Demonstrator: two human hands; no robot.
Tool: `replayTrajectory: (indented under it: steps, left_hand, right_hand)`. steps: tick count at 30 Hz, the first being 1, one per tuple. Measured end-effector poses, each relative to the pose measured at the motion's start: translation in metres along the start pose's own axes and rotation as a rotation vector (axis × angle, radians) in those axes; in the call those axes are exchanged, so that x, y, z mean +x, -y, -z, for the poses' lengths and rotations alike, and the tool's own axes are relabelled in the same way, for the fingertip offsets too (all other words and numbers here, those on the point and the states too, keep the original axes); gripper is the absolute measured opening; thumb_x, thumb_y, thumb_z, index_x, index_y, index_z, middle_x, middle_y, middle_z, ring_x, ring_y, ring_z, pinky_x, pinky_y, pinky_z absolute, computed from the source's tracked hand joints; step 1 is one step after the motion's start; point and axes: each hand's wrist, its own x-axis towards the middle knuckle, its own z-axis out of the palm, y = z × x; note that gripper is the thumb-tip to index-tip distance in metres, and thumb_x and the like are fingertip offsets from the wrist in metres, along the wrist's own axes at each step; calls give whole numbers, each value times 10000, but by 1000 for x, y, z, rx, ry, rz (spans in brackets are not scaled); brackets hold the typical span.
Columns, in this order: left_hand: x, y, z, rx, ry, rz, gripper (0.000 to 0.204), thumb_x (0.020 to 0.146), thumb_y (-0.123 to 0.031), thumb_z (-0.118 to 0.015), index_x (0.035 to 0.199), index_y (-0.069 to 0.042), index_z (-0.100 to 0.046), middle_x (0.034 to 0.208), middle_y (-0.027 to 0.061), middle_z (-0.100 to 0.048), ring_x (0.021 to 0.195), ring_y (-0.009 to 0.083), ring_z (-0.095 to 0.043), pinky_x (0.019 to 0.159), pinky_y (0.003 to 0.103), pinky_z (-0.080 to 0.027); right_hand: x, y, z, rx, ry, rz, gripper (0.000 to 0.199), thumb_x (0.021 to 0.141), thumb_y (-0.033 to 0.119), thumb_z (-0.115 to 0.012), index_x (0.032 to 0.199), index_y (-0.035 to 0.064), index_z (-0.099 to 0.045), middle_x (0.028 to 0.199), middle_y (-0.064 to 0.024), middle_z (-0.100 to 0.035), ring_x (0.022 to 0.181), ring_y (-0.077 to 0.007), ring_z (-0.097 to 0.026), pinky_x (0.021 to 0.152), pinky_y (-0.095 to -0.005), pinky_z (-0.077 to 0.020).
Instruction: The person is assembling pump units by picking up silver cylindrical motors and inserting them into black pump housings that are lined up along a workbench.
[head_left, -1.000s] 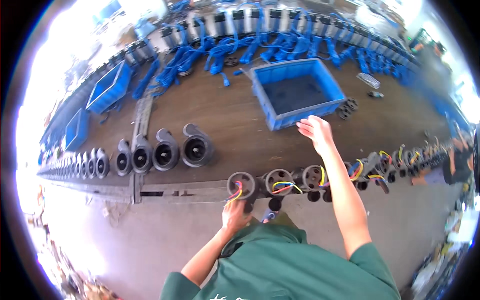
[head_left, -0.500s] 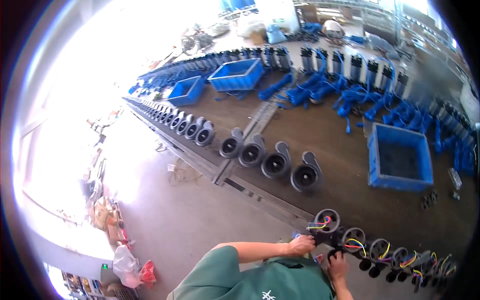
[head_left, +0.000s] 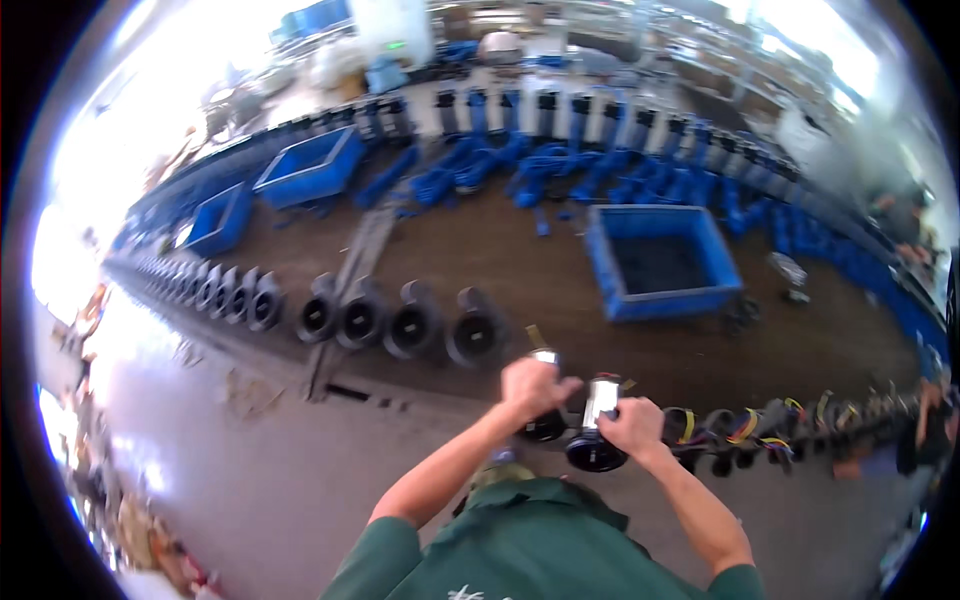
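My left hand point(head_left: 533, 387) is wrapped round a dark part with a bright metal top point(head_left: 545, 356) and a round black base point(head_left: 546, 427); its kind is partly hidden by my fingers. Beside it, my right hand point(head_left: 634, 427) grips a shiny metal cylinder point(head_left: 602, 398) with a wide black round base point(head_left: 596, 453), held upright but slightly tilted. Both parts are at the near edge of the brown bench. To the right of my right hand, several dark round housings point(head_left: 718, 424) with coloured wires stand in a row along that edge.
Grey snail-shaped housings point(head_left: 412, 327) line the bench's near edge to the left. A blue crate point(head_left: 664, 308) stands on the brown bench point(head_left: 500, 255), with two more at the far left. Behind are blue cable bundles point(head_left: 548, 165) and metal cylinders. Another person point(head_left: 925, 425) is at far right.
My hands have risen from the wired housings at the bench edge and now hold two black-based parts with shiny metal tops. The view has turned to the right.
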Motion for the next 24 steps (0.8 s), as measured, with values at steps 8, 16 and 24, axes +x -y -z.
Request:
replayTrajectory:
  steps: [8, 16, 24]
  left_hand:
    - [137, 9, -23, -42, 50, 247, 469, 920, -415, -554, 956, -4, -778, 1007, 230, -748, 991, 395, -722, 927, 461, -551]
    - [80, 0, -15, -77, -595, -224, 314, 901, -272, -704, 1012, 9, -621, 1024, 189, -612, 912, 359, -598, 817, 488, -505]
    - [10, 39, -65, -2016, -8, 806, 327, 913, -18, -640, 1215, 18, -520, 1126, 199, -613, 949, 370, -675, 774, 551, -646]
  right_hand:
    - [171, -29, -2, 11, 351, -147, 506, 846, 490, -587, 1024, 62, -789, 1125, -205, -735, 1078, -370, -702, 942, -448, -552]
    - [151, -35, -17, -8, -277, 34, 516, 937, 466, -648, 1164, 4, -681, 1132, -220, -686, 1101, -380, -639, 952, -473, -519]
    - [16, -6, -19, 1336, 7, -932, 843, 900, 520, -745, 1370, -11, -289, 875, -102, -672, 607, -127, -623, 489, -268, -484]
